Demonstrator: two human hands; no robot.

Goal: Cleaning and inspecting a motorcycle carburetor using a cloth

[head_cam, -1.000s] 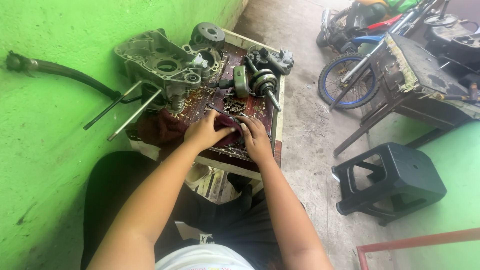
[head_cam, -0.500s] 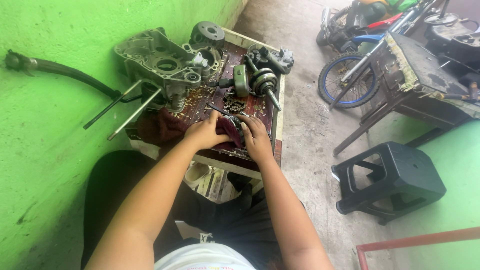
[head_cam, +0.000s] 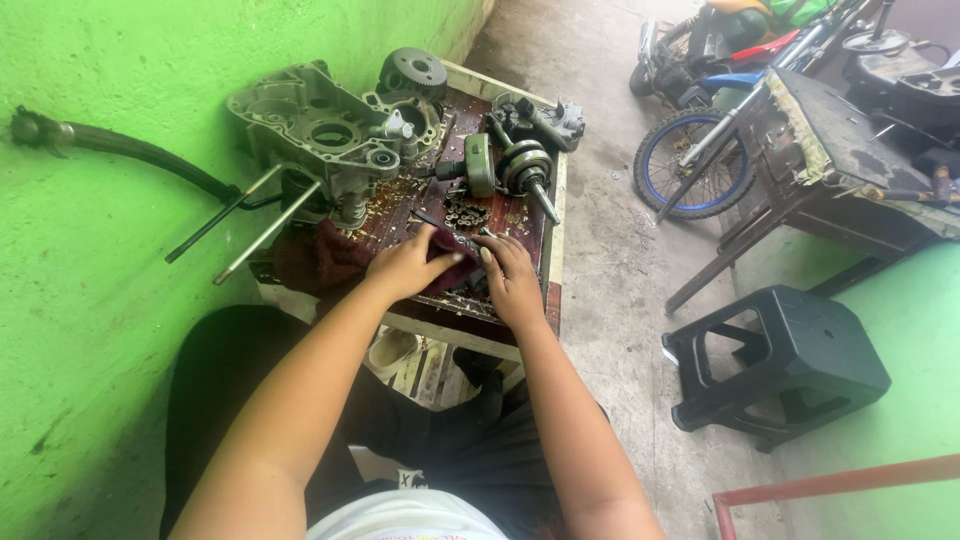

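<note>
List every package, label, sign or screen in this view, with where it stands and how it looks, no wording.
None can be made out: no package, label, sign or screen shows. The low table holds only bare metal engine parts, and the left hand and right hand rest on a dark red rag.

A small motorcycle repair workshop — rough, open to a concrete floor [head_cam: 610,250]. A low table [head_cam: 553,215] at 12 o'clock carries an engine case [head_cam: 320,135], a gear [head_cam: 413,72], a crankshaft [head_cam: 510,168] and a chain [head_cam: 464,210], all oily. At 1 to 2 o'clock stand motorbikes [head_cam: 720,50] and a bare wheel [head_cam: 690,160] by a worn bench [head_cam: 830,130] — a black stool [head_cam: 790,365] at 3 o'clock, a green wall [head_cam: 90,300] at 9.
</note>
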